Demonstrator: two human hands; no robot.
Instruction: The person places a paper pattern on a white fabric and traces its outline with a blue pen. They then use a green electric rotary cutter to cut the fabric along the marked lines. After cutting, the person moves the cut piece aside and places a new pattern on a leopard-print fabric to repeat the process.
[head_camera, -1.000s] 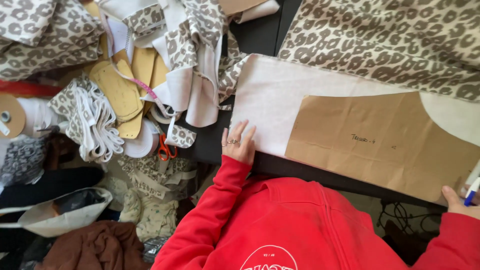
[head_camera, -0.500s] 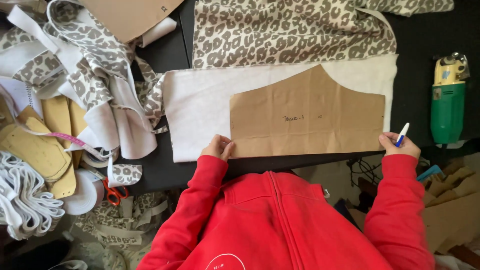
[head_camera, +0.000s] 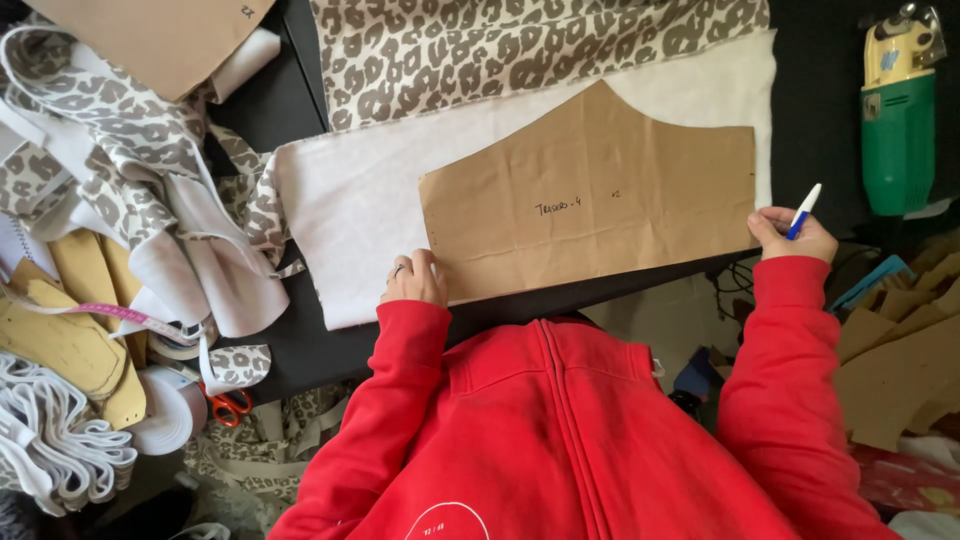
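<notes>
**Both hands pinned to the corners of a paper pattern**

The left hand (head_camera: 413, 280), fingers curled, presses the lower left corner of the brown kraft-paper pattern piece (head_camera: 590, 195), which lies centre frame on white fabric (head_camera: 345, 200). The right hand (head_camera: 795, 238), at the pattern's lower right corner, is closed around a blue-and-white pen (head_camera: 803, 210) pointing up and right. Both red sleeves (head_camera: 400, 370) reach up from the bottom of the frame.

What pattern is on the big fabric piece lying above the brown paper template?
A grey-brown leopard-spot print on cream, on the folded fabric, seen in the head view.
</notes>
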